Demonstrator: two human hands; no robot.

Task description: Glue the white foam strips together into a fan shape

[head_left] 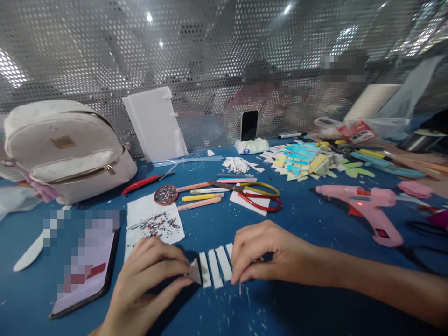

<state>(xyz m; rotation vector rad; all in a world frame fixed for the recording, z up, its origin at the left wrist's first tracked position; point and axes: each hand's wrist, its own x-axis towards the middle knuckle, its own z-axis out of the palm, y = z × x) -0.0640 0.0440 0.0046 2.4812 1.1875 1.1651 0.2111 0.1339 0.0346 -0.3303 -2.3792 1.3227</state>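
White foam strips lie side by side on the blue counter, nearer the person than the scissors. The left hand pinches the end strip between thumb and fingers. The right hand curls its fingertips down onto the other end; whether it grips I cannot tell.

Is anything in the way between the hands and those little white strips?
No, nothing visible. The left hand touches the left end of the row of white strips, and the right hand rests on its right end.
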